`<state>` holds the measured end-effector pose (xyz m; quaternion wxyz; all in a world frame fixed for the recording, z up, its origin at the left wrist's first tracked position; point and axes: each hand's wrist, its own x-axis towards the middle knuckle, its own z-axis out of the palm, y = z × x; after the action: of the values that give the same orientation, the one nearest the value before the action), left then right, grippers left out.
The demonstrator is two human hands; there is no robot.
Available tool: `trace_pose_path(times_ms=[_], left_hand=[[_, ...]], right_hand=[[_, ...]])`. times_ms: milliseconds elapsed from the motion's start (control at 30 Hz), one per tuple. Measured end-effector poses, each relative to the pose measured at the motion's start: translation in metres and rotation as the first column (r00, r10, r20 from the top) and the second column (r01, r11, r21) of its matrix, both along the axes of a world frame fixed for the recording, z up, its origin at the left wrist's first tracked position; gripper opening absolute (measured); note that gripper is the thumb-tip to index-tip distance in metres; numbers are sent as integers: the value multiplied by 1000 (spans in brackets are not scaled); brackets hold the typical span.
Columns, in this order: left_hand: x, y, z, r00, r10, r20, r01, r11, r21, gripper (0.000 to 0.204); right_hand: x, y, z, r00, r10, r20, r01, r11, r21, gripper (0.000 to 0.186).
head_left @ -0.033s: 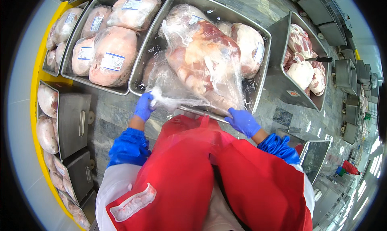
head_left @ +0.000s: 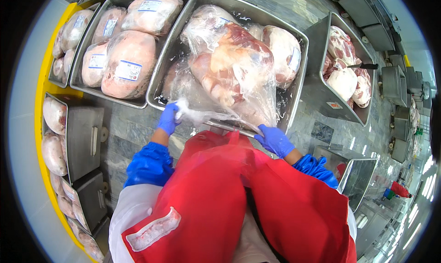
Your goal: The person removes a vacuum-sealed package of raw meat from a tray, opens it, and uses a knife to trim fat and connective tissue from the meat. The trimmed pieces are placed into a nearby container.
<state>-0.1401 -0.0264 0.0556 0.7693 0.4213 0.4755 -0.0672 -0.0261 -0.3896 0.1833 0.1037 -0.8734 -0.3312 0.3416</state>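
Note:
A large cut of meat [head_left: 239, 56] lies inside a clear plastic bag [head_left: 204, 91], on top of other bagged pieces in the steel bin [head_left: 294, 114] in front of me. At the bin's near left corner my left hand [head_left: 168, 118], in a blue glove, is closed on a bunched, whitish part of the bag's edge. My right hand [head_left: 275, 141], also gloved in blue, grips the other side of the bag's mouth at the near right rim. Between the two hands the plastic is stretched across the near rim. My fingertips are partly hidden by the film.
On the left stands another bin [head_left: 131, 102] of bagged, labelled meat. A tall steel bin [head_left: 317, 81] on the right holds unwrapped meat, with a dark-handled knife [head_left: 364, 66] lying across it. More bins [head_left: 85, 143] line the yellow edge [head_left: 43, 93]. A steel cart [head_left: 360, 178] stands behind right.
My left hand has shifted slightly to the right and up, with the bunched plastic in it. The right hand has barely moved.

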Motion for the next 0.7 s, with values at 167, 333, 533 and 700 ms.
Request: trace_pose_path(times_ms=[167,333,533,700], left_hand=[[67,-27,-51,995,-80,-62,59,955,-289,30],[80,-62,-78,999,24,41,1,853,-522,27],[80,-45,-70,941,254,225,-70,795,-603,36],[101,-27,25,832,392,392,-133,828,-545,43]], right_hand=[[-13,17,-23,970,-95,-224,167,930,328,29],[-21,37,-2,983,-128,-135,171,907,384,26],[7,74,86,971,-200,-132,240,837,493,21],[48,86,164,970,-241,-37,211,753,623,19]])
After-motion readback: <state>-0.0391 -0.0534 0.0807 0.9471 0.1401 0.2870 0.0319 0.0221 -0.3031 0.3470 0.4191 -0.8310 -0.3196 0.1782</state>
